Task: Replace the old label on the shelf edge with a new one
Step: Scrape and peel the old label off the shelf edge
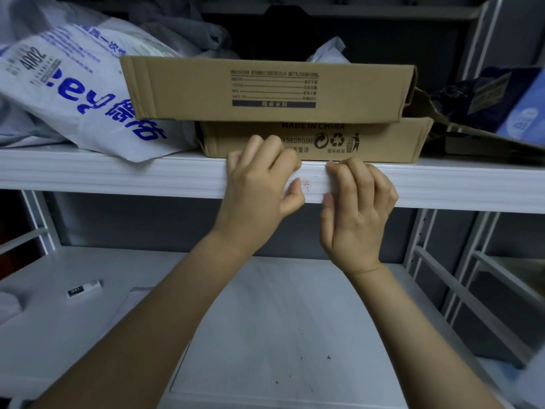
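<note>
- So, where is the label [312, 186] right now?
- On the front face of the shelf edge [118, 175], stretched between the two hands. Faint red marks show on it.
- And the hands?
- Apart, one at each end. The left hand [259, 184] curls its fingers over the top of the shelf edge and nips the label's left end with its thumb. The right hand [358, 208] does likewise at the right end. My guess is that a grip at both ends keeps the strip level and taut along the shelf edge. Whether this is the old one coming off or the new one going on, I cannot tell.
- What else, counted?
- Two hands, one label. Above the shelf edge sit two cardboard boxes, the upper box [265, 87] stacked on the lower box [383, 140], just behind the hands, plus one white bag [73, 93] with blue print further left. Below the shelf edge, on the lower shelf [265, 320], lies one small black-and-white tag [84, 288], off to the left, perhaps kept within reach
</note>
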